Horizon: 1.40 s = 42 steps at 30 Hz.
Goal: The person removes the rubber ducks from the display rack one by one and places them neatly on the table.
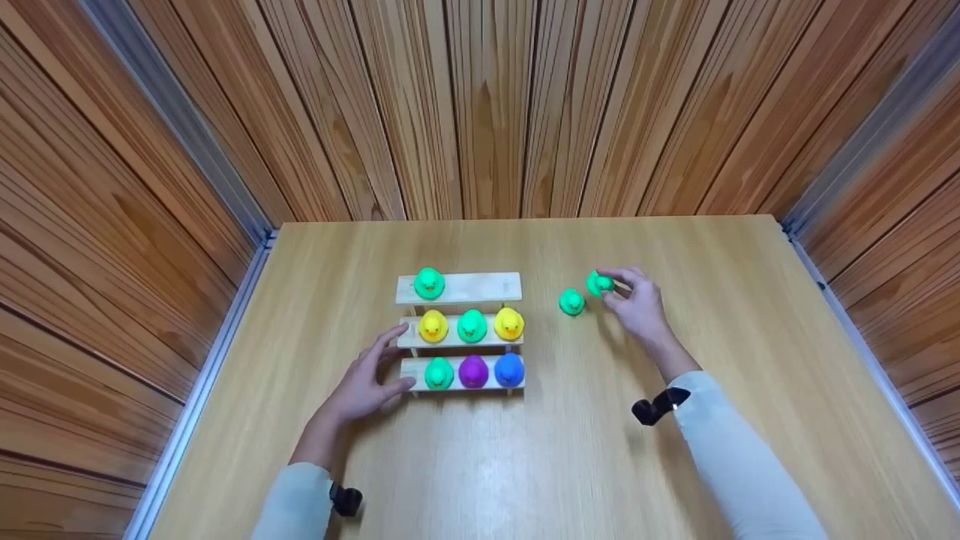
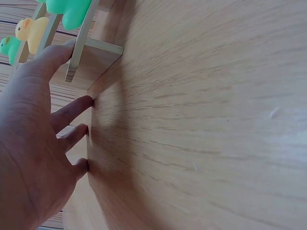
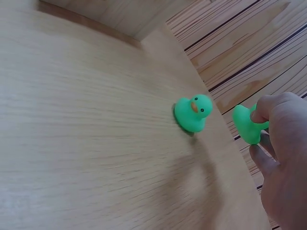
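My right hand (image 1: 636,304) pinches a green rubber duck (image 3: 247,124) between thumb and fingers, raised off the table. Just left of it, another green duck (image 1: 571,301) sits upright on the tabletop. My left hand (image 1: 366,382) is at the left end of a three-tier wooden rack (image 1: 484,288), fingers spread. Its thumb touches the rack's edge in the left wrist view, where other fingertips meet the table. One green duck (image 1: 429,283) stands on the back tier. On the middle tier are yellow, green and yellow ducks; the front tier carries green, purple (image 1: 473,371) and blue (image 1: 509,370) ones.
The light wooden table (image 1: 570,465) has wood-plank walls (image 1: 487,112) behind and at both sides, with grey metal strips (image 1: 202,142) in the corners. A small black device (image 1: 660,406) is strapped at the right wrist, another (image 1: 346,499) at the left.
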### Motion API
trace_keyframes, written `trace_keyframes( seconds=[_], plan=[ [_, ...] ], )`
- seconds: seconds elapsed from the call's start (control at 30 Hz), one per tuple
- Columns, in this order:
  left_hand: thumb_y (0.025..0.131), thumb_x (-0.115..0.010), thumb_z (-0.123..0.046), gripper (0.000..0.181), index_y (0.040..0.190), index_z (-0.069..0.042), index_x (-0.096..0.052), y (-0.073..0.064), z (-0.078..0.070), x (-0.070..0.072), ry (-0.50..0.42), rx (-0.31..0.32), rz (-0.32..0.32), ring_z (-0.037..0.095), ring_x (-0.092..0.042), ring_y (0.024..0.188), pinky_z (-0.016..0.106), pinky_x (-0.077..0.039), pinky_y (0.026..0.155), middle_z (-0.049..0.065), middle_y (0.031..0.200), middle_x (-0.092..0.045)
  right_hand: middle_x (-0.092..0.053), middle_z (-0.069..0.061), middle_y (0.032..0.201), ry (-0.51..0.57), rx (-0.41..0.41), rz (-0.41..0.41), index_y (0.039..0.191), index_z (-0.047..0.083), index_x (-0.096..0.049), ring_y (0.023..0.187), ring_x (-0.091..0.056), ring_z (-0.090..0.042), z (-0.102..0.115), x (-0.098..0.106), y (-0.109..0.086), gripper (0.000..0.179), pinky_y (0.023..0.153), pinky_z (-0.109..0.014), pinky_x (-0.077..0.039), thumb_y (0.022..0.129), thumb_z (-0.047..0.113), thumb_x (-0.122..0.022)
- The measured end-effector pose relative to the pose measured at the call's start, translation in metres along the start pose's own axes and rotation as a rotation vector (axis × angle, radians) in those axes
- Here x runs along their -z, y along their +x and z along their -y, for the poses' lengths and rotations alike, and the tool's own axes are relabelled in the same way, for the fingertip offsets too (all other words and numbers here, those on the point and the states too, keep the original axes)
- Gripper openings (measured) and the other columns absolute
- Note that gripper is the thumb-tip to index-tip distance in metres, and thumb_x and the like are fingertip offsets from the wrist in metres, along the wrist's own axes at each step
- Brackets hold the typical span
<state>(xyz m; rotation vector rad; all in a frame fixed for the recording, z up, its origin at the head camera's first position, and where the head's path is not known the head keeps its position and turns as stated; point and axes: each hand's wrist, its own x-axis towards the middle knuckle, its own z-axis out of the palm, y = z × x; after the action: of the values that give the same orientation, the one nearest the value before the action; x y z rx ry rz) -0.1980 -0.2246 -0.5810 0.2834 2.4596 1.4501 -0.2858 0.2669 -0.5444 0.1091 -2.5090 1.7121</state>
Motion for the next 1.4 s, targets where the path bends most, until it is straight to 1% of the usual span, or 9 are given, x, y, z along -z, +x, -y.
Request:
trace_keyframes(
  seconds=[0.13,0.23,0.37,0.47,0.6,0.7,0.93,1.13,1.4],
  plan=[
    [0.102,-0.085,-0.030,0.090,0.170,-0.055,-0.032,0.001,-0.001,-0.001,-0.010,0.006,-0.004,0.040,-0.046,0.167,0.075,-0.028,0.138,0.011,0.177,-0.049,-0.055,-0.032,0.149,0.003,-0.024,0.012,0.145,-0.012,-0.066,0.158,-0.053,-0.051,-0.006,-0.001,-0.001,0.041,0.130,-0.054,-0.047,0.104,-0.011,-0.066],
    [0.101,-0.086,-0.029,0.090,0.171,-0.051,-0.034,0.002,-0.001,-0.002,-0.006,0.007,-0.015,0.041,-0.047,0.166,0.075,-0.026,0.139,0.013,0.173,-0.053,-0.055,-0.033,0.150,0.013,-0.030,0.021,0.145,-0.012,-0.066,0.159,-0.053,-0.051,-0.011,-0.001,-0.004,0.040,0.129,-0.052,-0.048,0.104,-0.012,-0.065],
    [0.101,-0.086,-0.031,0.090,0.173,-0.045,-0.034,0.003,0.000,-0.002,0.012,-0.002,-0.016,0.043,-0.048,0.164,0.077,-0.024,0.138,0.016,0.169,-0.058,-0.055,-0.034,0.150,0.002,-0.028,0.032,0.144,-0.013,-0.065,0.158,-0.053,-0.052,-0.020,-0.001,-0.006,0.040,0.128,-0.053,-0.049,0.104,-0.013,-0.065],
    [0.102,-0.085,-0.031,0.089,0.173,-0.045,-0.034,0.003,-0.001,-0.002,0.012,-0.003,-0.015,0.043,-0.048,0.165,0.077,-0.024,0.138,0.016,0.170,-0.058,-0.056,-0.035,0.150,-0.017,-0.030,0.035,0.145,-0.013,-0.065,0.157,-0.054,-0.053,-0.025,-0.002,-0.006,0.040,0.127,-0.054,-0.049,0.104,-0.012,-0.066],
    [0.102,-0.085,-0.032,0.088,0.172,-0.046,-0.034,0.002,-0.001,-0.001,0.007,0.005,-0.013,0.042,-0.046,0.166,0.076,-0.024,0.138,0.015,0.172,-0.056,-0.058,-0.034,0.149,-0.034,-0.040,0.030,0.144,-0.012,-0.067,0.156,-0.056,-0.051,-0.030,-0.003,-0.007,0.039,0.127,-0.053,-0.049,0.104,-0.012,-0.066],
    [0.102,-0.085,-0.033,0.087,0.172,-0.047,-0.034,0.001,-0.001,-0.001,0.007,0.010,-0.008,0.042,-0.045,0.167,0.077,-0.024,0.138,0.015,0.174,-0.054,-0.059,-0.033,0.148,-0.046,-0.049,0.023,0.143,-0.011,-0.068,0.155,-0.058,-0.049,-0.034,-0.004,-0.007,0.039,0.127,-0.051,-0.049,0.104,-0.013,-0.065],
    [0.103,-0.084,-0.034,0.088,0.173,-0.049,-0.032,0.002,-0.002,-0.001,0.009,0.004,-0.010,0.041,-0.045,0.167,0.077,-0.025,0.138,0.013,0.176,-0.051,-0.059,-0.032,0.147,-0.053,-0.049,0.009,0.142,-0.011,-0.068,0.152,-0.059,-0.049,-0.038,-0.008,-0.006,0.039,0.126,-0.043,-0.051,0.104,-0.014,-0.065],
    [0.102,-0.085,-0.033,0.090,0.172,-0.052,-0.032,0.001,-0.002,-0.002,0.014,0.017,-0.015,0.040,-0.045,0.167,0.077,-0.027,0.137,0.012,0.174,-0.053,-0.060,-0.034,0.145,-0.044,-0.036,-0.013,0.140,-0.013,-0.069,0.148,-0.061,-0.049,-0.040,-0.011,-0.006,0.039,0.127,-0.048,-0.050,0.102,-0.016,-0.067],
    [0.101,-0.086,-0.031,0.090,0.172,-0.047,-0.034,0.001,0.000,-0.003,0.019,0.025,-0.022,0.043,-0.047,0.165,0.078,-0.024,0.138,0.017,0.172,-0.055,-0.058,-0.037,0.145,-0.019,-0.022,-0.016,0.141,-0.016,-0.066,0.147,-0.061,-0.052,-0.044,-0.013,-0.005,0.039,0.127,-0.055,-0.048,0.102,-0.018,-0.065]
  ],
)
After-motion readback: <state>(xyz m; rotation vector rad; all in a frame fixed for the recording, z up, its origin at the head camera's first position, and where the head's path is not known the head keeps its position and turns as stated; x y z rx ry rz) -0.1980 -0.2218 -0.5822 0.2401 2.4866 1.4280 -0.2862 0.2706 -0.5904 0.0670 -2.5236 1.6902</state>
